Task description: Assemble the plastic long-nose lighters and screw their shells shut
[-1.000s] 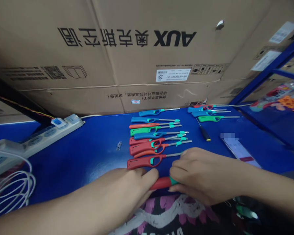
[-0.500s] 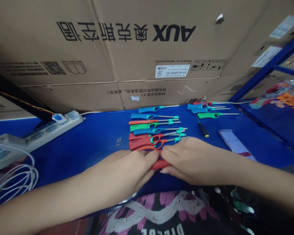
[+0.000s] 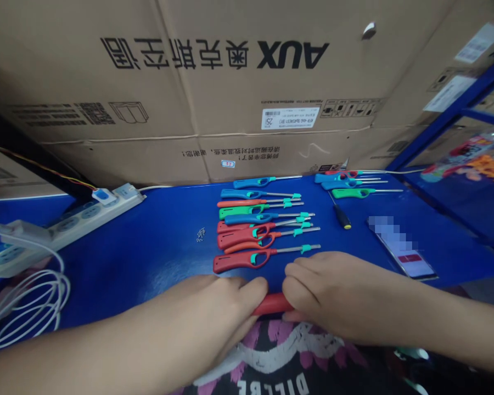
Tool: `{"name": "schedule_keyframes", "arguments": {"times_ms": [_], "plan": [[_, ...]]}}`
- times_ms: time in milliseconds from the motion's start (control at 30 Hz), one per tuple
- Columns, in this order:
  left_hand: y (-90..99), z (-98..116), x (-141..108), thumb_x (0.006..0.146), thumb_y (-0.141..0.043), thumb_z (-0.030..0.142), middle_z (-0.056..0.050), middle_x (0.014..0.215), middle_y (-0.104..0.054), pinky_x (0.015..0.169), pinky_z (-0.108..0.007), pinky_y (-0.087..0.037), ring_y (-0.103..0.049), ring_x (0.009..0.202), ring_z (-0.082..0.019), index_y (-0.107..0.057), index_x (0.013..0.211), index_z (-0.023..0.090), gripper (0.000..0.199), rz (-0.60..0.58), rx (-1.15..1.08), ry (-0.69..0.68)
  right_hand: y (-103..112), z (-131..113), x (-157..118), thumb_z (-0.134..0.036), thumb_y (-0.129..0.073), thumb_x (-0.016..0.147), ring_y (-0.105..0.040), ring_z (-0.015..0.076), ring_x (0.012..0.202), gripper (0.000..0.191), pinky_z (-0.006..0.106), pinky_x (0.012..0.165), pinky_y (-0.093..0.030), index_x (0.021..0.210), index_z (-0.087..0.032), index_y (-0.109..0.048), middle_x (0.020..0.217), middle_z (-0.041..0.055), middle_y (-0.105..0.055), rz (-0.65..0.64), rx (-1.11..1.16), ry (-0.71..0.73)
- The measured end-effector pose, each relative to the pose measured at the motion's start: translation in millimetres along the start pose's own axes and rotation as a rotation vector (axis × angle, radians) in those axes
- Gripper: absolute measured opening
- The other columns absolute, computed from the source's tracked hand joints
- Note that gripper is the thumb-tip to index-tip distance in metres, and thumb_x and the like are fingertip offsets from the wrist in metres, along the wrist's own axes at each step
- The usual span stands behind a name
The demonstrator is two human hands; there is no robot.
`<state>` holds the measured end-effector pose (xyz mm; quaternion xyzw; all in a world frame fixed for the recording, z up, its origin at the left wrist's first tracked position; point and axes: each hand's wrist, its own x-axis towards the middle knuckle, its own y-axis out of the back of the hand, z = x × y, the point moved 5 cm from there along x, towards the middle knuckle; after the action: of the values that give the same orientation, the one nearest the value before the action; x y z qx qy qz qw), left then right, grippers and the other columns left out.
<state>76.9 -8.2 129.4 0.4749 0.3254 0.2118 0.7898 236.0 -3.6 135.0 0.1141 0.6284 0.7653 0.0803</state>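
Note:
My left hand (image 3: 226, 302) and my right hand (image 3: 319, 288) are both closed on one red lighter (image 3: 273, 304) at the table's front edge. Only a short stretch of its red body shows between the two hands; its ends are hidden by my fingers. Just beyond the hands lies another red lighter (image 3: 236, 261) with a long metal tube and a turquoise trigger. Behind it, several more long-necked lighters are lined up, among them a green lighter (image 3: 235, 212) and a blue lighter (image 3: 241, 193). Small metal screws (image 3: 201, 235) lie in a little heap left of the row.
A screwdriver (image 3: 342, 217) and a phone (image 3: 401, 247) lie to the right. Further back is a second group of lighters with a green one (image 3: 348, 193) in front. A power strip (image 3: 74, 222) and coiled white cable (image 3: 27, 307) occupy the left. Cardboard (image 3: 230, 120) walls the back.
Both hands have drawn back toward my body with the red lighter between them. The nearest red lighter of the row, earlier covered by the hands, is now in sight.

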Motion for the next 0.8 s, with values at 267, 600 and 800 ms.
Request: {"name": "schedule_keyframes", "arguments": {"times_ms": [267,600,800], "plan": [[-3.6,2,-2,0.100,-0.050,0.025,-0.002,0.080,-0.067,0.049,-0.029,-0.034,-0.064,0.060,-0.021,-0.056,0.098,0.023,0.007,0.013,0.052,0.033,1,3,-1,-0.034,-0.045,0.105,-0.053,0.0188,0.064,0.024,0.034,0.054,-0.031,0.088,-0.020,-0.054,0.076,0.0024,-0.060,-0.008,0.069,-0.035],[10.5,1,-5,0.098,-0.051,0.026,-0.001,0.079,-0.068,0.049,-0.031,-0.035,-0.066,0.060,-0.021,-0.056,0.100,0.026,0.006,0.152,0.164,-0.026,17,9,10,-0.040,-0.038,0.107,-0.045,0.0155,0.047,0.038,0.034,0.048,-0.019,0.082,-0.019,-0.057,0.063,-0.0001,-0.058,-0.090,0.150,-0.024],[-1.4,19,-14,0.090,-0.057,0.015,0.001,0.069,-0.066,0.041,-0.030,-0.021,-0.058,0.046,-0.019,-0.057,0.092,0.024,0.010,-0.026,0.118,0.014,18,-19,0,-0.032,-0.035,0.108,-0.043,0.0167,0.050,0.036,0.036,0.047,-0.017,0.080,-0.021,-0.055,0.067,-0.0006,-0.056,-0.063,0.128,0.074]]}}
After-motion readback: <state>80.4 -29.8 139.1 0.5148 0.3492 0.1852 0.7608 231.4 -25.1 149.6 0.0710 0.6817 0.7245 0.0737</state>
